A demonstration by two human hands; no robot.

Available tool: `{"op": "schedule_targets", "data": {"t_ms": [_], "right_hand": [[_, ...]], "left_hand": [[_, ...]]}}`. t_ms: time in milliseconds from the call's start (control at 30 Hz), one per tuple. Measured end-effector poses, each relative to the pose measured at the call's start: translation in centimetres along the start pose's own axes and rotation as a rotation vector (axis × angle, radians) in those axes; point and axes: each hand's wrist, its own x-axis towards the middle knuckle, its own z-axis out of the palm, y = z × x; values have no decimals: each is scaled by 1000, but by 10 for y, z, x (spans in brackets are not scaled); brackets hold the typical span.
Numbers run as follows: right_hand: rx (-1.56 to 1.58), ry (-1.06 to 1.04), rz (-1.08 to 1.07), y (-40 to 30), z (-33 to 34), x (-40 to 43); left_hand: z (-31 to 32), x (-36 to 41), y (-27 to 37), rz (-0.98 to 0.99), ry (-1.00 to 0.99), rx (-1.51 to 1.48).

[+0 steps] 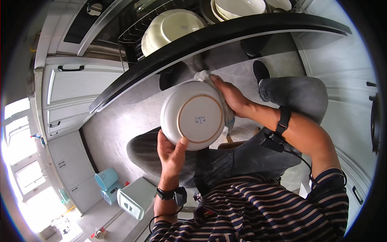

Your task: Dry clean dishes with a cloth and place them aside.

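A white ceramic bowl (201,119) is held up over my lap, its underside with a brown foot ring turned towards me. My left hand (172,151) grips its lower left rim, the thumb lying on the underside. On the right side my right hand (231,95) presses a pale cloth (203,76) against the bowl's edge. Part of that cloth and most of the right fingers are hidden behind the bowl and hand. Small blue marks are printed on the base.
Beyond the bowl, a pulled-out drawer with a dark front (217,34) holds upturned white bowls (173,28) and upright white bowls (240,7) in a wire rack (133,34). White cabinets (84,86) stand at left. A pale bin (136,195) and a blue bucket (106,178) are on the floor.
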Motion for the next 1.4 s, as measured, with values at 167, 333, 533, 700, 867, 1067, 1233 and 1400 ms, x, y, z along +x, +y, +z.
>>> {"op": "schedule_targets", "data": {"t_ms": [167, 333, 533, 700, 867, 1067, 1233, 1400], "right_hand": [[-10, -9, 49, -30, 11, -17], [18, -271, 38, -48, 11, -26], [-222, -343, 58, -48, 16, -21], [-407, -94, 62, -40, 22, -14], [-54, -298, 264, -74, 14, -23], [-106, -268, 162, -49, 15, -23], [-712, 103, 195, -31, 20, -6], [114, -132, 261, -39, 12, -7]], "left_hand": [[-23, 10, -10, -75, -92, -76], [-22, 39, 8, -27, 64, 208], [-32, 57, 0, -20, -105, 248], [-21, 59, -5, -22, -53, 183], [-34, 66, -9, -89, -91, -80], [-32, 69, 1, -182, -124, -82], [-25, 65, -9, -79, -157, 265], [-28, 64, -13, -80, -99, 104]]}}
